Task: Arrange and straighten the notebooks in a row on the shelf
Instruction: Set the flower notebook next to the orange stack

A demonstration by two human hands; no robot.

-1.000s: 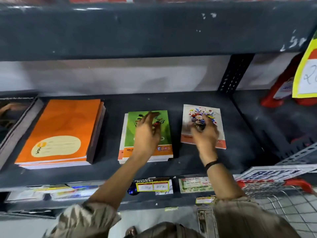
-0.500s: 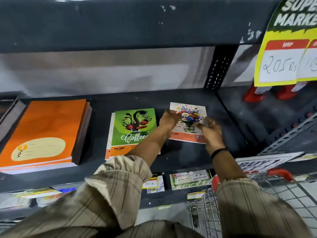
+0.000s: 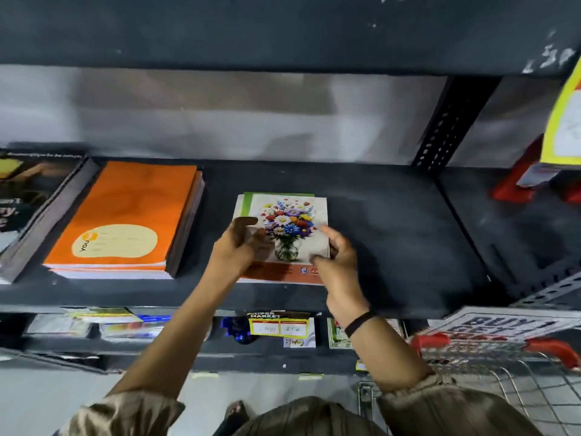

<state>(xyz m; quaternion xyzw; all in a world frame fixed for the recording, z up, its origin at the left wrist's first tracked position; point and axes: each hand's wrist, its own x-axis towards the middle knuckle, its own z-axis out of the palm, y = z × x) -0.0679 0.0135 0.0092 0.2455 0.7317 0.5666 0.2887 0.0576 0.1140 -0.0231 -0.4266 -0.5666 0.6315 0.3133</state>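
While the flower notebook [image 3: 294, 234] is lying on the green stack [image 3: 247, 201] mid-shelf [image 3: 393, 247], both hands are pinching its side edges: the left hand [image 3: 239, 250] and the right hand [image 3: 338, 262]. An orange stack [image 3: 125, 215] is sitting well apart.

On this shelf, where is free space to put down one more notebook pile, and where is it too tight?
The widest bare patch lies right of the flower notebook, up to the perforated post. A narrower strip lies between the orange pile and the flower notebook. The left end is crowded: the orange pile sits close beside the dark books. Both hands, left and right, hold the flower notebook.
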